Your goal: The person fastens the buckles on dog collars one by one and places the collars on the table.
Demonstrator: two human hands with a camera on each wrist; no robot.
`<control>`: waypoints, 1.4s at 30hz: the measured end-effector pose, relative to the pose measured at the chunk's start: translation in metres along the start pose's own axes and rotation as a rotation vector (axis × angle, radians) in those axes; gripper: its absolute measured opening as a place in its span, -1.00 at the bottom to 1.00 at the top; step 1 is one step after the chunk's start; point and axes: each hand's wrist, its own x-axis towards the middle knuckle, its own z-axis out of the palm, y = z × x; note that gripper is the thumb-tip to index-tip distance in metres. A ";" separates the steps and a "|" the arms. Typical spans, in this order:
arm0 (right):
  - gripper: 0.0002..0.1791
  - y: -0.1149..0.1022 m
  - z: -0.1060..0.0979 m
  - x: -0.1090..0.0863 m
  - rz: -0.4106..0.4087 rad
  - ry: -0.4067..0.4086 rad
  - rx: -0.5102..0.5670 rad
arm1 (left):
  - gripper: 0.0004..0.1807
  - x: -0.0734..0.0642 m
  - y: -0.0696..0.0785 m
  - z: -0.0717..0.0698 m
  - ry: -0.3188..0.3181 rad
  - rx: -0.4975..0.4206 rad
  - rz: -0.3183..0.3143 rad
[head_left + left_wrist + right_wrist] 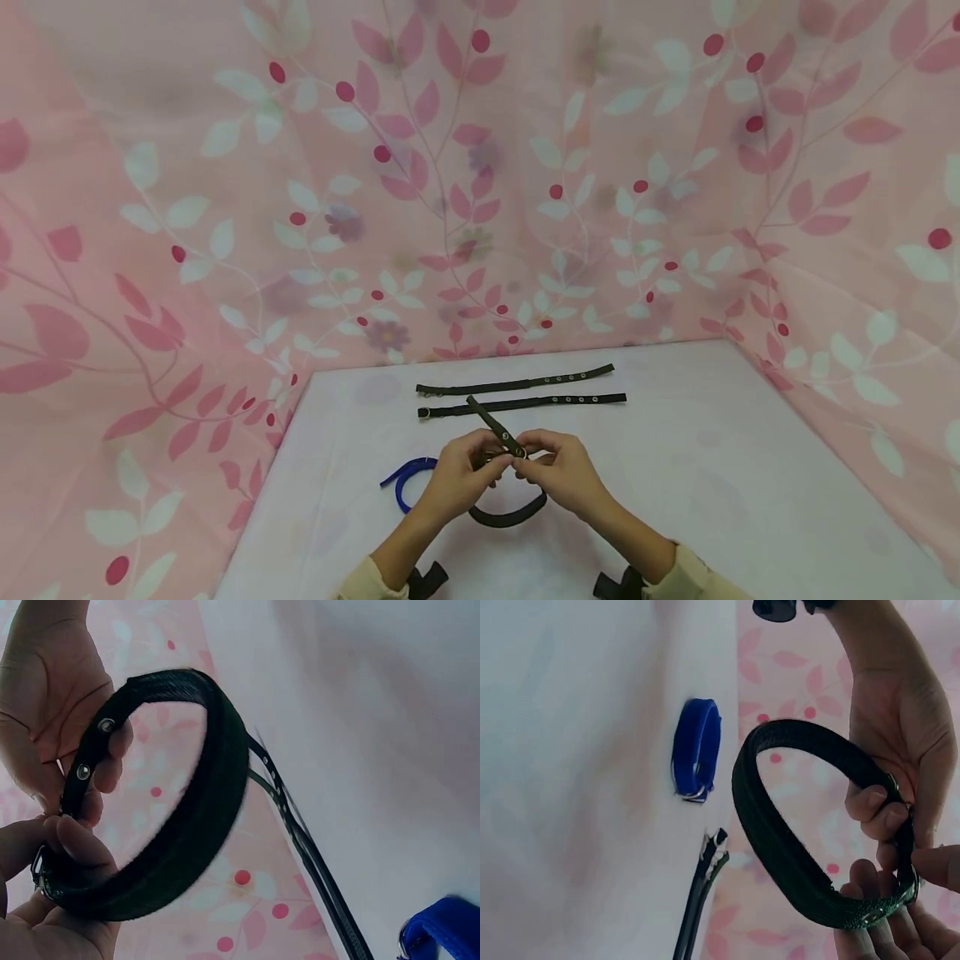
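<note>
Both hands hold a dark green buckle collar (221,769) bent into a loop that hangs below them. My left hand (461,477) grips the end with the metal buckle (41,874). Close against it, my right hand (564,473) pinches the other end, which has metal eyelets (84,772). In the head view the tip of that end sticks up past the fingers toward the back. The fingers of both hands meet at the buckle and partly hide it. Left of the left hand, a blue collar (697,742) lies curled on the table, partly covered by that hand in the head view.
Two dark straps with buckles and eyelets lie straight across the back of the white table (750,500), one (480,388) behind the other (517,405). Pink leaf-patterned cloth (487,208) hangs behind and at the sides. Black wrist mounts (429,581) show below the sleeves.
</note>
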 end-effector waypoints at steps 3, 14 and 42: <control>-0.75 -0.001 0.002 0.000 0.017 0.047 0.005 | -0.73 0.001 0.000 0.001 -0.021 -0.021 -0.030; -0.77 0.001 -0.004 -0.001 0.147 0.164 0.215 | -0.75 0.001 -0.004 -0.007 -0.120 -0.055 -0.116; -0.89 0.015 0.002 0.002 -0.398 0.309 -0.289 | -0.75 0.001 -0.002 -0.006 -0.154 0.191 0.003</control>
